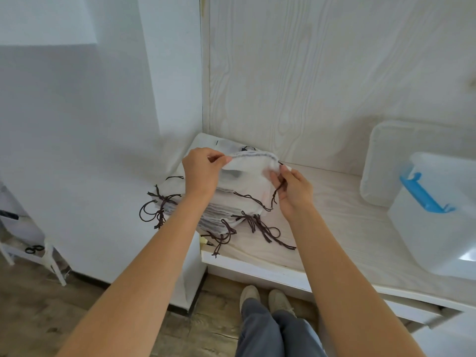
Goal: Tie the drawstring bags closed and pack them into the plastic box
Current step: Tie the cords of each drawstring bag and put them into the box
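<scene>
A pale wood-grain surface is running from the middle of the scene out to the right, its white front edge facing the near side. Behind it, a wall panel with the same pale wood grain is rising on the far side, and a plain white wall is standing to the left. On the far left, a low white rack is sitting on the floor, with a pair of black scissors lying on it. A worn wooden floor is showing at the near left. Near the bottom middle, grey trousers and pale shoes are showing below the surface edge.
</scene>
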`<move>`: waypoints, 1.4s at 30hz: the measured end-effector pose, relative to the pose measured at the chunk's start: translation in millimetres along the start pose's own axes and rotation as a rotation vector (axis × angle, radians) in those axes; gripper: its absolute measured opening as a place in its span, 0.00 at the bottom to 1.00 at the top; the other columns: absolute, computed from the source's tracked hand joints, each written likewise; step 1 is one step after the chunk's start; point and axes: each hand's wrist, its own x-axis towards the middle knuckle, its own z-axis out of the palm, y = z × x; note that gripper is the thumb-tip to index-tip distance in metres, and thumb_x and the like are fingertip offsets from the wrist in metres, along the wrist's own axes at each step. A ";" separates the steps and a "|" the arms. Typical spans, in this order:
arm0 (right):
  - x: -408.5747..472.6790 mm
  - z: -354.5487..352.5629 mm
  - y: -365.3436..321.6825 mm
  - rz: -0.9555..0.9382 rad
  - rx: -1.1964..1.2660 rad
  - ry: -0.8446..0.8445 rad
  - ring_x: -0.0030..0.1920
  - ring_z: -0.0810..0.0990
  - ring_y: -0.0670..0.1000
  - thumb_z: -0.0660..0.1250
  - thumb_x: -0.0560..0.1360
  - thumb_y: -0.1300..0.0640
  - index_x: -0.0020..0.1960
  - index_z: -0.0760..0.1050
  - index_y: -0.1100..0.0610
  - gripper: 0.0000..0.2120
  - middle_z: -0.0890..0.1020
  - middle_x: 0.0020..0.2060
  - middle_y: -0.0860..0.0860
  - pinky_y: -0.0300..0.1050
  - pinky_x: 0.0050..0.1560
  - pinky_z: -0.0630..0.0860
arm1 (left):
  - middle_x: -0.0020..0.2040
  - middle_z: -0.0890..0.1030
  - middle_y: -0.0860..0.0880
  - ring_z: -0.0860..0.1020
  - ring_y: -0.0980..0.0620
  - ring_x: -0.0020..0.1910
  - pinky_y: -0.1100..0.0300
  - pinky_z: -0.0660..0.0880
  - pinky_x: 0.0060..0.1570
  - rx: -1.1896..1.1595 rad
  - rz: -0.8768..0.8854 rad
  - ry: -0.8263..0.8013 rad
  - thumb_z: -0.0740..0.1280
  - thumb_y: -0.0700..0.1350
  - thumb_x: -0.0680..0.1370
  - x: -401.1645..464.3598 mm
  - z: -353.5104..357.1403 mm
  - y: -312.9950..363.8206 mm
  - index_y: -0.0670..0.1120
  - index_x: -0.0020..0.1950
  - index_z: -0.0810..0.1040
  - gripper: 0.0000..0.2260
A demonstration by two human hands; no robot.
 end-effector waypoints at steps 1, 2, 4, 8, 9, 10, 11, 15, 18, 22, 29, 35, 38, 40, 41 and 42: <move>-1.2 0.9 -2.0 0.020 0.039 0.004 0.27 0.81 0.47 0.61 0.77 0.70 0.36 0.71 0.64 0.11 0.74 0.32 0.55 0.37 0.38 0.81 | 0.39 0.80 0.49 0.74 0.62 0.33 0.80 0.67 0.36 -0.010 -0.021 -0.010 0.72 0.41 0.72 -0.5 1.2 0.0 0.38 0.44 0.83 0.06; -2.6 1.8 -3.8 0.039 0.072 0.005 0.26 0.81 0.46 0.60 0.77 0.70 0.37 0.71 0.64 0.11 0.74 0.32 0.55 0.37 0.38 0.81 | 0.39 0.80 0.49 0.75 0.60 0.34 0.79 0.67 0.36 -0.027 -0.046 -0.022 0.72 0.42 0.72 -1.1 2.2 -0.2 0.39 0.44 0.82 0.06; -3.7 3.5 -6.2 0.083 0.149 0.014 0.25 0.80 0.45 0.60 0.77 0.69 0.37 0.71 0.64 0.10 0.74 0.33 0.54 0.38 0.36 0.81 | 0.40 0.79 0.49 0.76 0.55 0.39 0.75 0.69 0.37 -0.088 -0.130 -0.042 0.72 0.44 0.73 -1.3 4.1 -1.8 0.40 0.44 0.81 0.07; 0.1 7.6 -7.8 0.190 0.308 0.065 0.33 0.79 0.50 0.58 0.78 0.69 0.39 0.72 0.64 0.10 0.75 0.36 0.56 0.38 0.30 0.80 | 0.37 0.78 0.48 0.75 0.51 0.39 0.63 0.72 0.45 -0.394 -0.397 -0.080 0.68 0.45 0.76 0.5 7.2 -3.5 0.42 0.39 0.78 0.08; 2.1 8.0 -7.9 0.225 0.359 0.063 0.36 0.78 0.50 0.58 0.79 0.68 0.40 0.72 0.64 0.09 0.76 0.37 0.56 0.38 0.30 0.80 | 0.36 0.80 0.48 0.76 0.52 0.38 0.63 0.74 0.45 -0.522 -0.461 -0.084 0.67 0.43 0.77 1.2 7.0 -1.8 0.42 0.38 0.78 0.09; 4.4 7.6 -6.9 0.249 0.369 0.047 0.36 0.77 0.48 0.57 0.79 0.67 0.41 0.73 0.65 0.10 0.77 0.36 0.55 0.37 0.29 0.79 | 0.35 0.82 0.49 0.78 0.54 0.36 0.65 0.76 0.43 -0.637 -0.512 -0.085 0.65 0.42 0.78 2.1 6.3 -0.5 0.42 0.38 0.78 0.10; 5.8 6.6 -6.1 0.262 0.330 0.018 0.33 0.77 0.45 0.56 0.80 0.65 0.42 0.74 0.64 0.11 0.79 0.34 0.53 0.34 0.27 0.77 | 0.33 0.83 0.51 0.79 0.57 0.34 0.68 0.77 0.40 -0.722 -0.549 -0.086 0.63 0.42 0.79 3.1 5.4 0.0 0.42 0.38 0.77 0.11; 10.5 4.4 -6.0 0.256 0.201 -0.102 0.22 0.70 0.40 0.52 0.82 0.61 0.41 0.73 0.59 0.15 0.84 0.34 0.48 0.33 0.18 0.59 | 0.36 0.84 0.53 0.79 0.60 0.37 0.68 0.73 0.39 -0.963 -0.668 -0.087 0.58 0.44 0.82 6.1 5.1 -1.9 0.45 0.44 0.73 0.08; 9.7 5.6 -11.5 0.211 0.123 -0.111 0.21 0.68 0.42 0.52 0.81 0.62 0.40 0.66 0.56 0.12 0.79 0.34 0.51 0.33 0.17 0.55 | 0.31 0.82 0.56 0.76 0.60 0.34 0.65 0.64 0.33 -0.891 -0.711 -0.050 0.59 0.45 0.82 10.1 8.1 -4.8 0.48 0.42 0.73 0.09; 11.7 5.4 -24.0 -0.250 -0.757 -0.265 0.21 0.66 0.44 0.58 0.79 0.64 0.40 0.65 0.57 0.09 0.71 0.28 0.50 0.36 0.22 0.62 | 0.34 0.74 0.51 0.65 0.55 0.29 0.63 0.60 0.29 -0.484 -0.557 -0.107 0.60 0.46 0.81 17.2 9.4 -14.8 0.46 0.37 0.71 0.12; 22.8 16.3 -49.5 -0.781 -1.749 -0.578 0.36 0.72 0.54 0.62 0.77 0.60 0.46 0.76 0.63 0.07 0.74 0.36 0.54 0.47 0.39 0.68 | 0.34 0.75 0.48 0.69 0.51 0.32 0.63 0.60 0.32 0.318 0.232 -0.340 0.62 0.40 0.78 25.1 -2.1 0.3 0.43 0.42 0.72 0.05; 24.4 14.8 -49.8 -1.067 -2.207 -0.616 0.35 0.75 0.59 0.63 0.76 0.66 0.48 0.70 0.61 0.03 0.72 0.40 0.56 0.48 0.30 0.65 | 0.35 0.67 0.51 0.67 0.49 0.43 0.59 0.61 0.41 0.618 0.476 -0.553 0.60 0.46 0.80 31.5 -7.5 -5.5 0.43 0.40 0.69 0.10; 21.6 14.7 -49.8 -1.026 -2.291 -0.682 0.40 0.75 0.59 0.60 0.79 0.63 0.50 0.69 0.61 0.02 0.72 0.43 0.55 0.48 0.34 0.62 | 0.34 0.64 0.53 0.67 0.49 0.42 0.58 0.63 0.41 0.655 0.478 -0.561 0.59 0.47 0.81 30.3 -7.6 -3.6 0.43 0.39 0.67 0.12; 20.1 14.1 -49.3 -1.012 -2.324 -0.662 0.44 0.75 0.59 0.58 0.79 0.63 0.52 0.68 0.61 0.03 0.72 0.45 0.56 0.47 0.36 0.61 | 0.35 0.64 0.52 0.67 0.49 0.43 0.58 0.63 0.41 0.677 0.472 -0.535 0.58 0.47 0.81 30.6 -8.0 0.2 0.42 0.42 0.70 0.11; 19.8 13.1 -49.1 -1.013 -2.332 -0.624 0.44 0.76 0.59 0.57 0.79 0.63 0.52 0.68 0.61 0.03 0.72 0.45 0.56 0.47 0.36 0.61 | 0.36 0.66 0.51 0.67 0.49 0.44 0.58 0.63 0.41 0.699 0.466 -0.511 0.58 0.46 0.81 30.3 -8.4 2.5 0.40 0.44 0.72 0.11; 19.8 11.8 -48.2 -1.009 -2.326 -0.586 0.45 0.76 0.59 0.57 0.79 0.64 0.52 0.68 0.61 0.03 0.72 0.44 0.56 0.47 0.36 0.61 | 0.39 0.68 0.48 0.67 0.49 0.45 0.58 0.62 0.41 0.720 0.449 -0.476 0.57 0.45 0.82 30.9 -8.6 3.7 0.38 0.47 0.73 0.12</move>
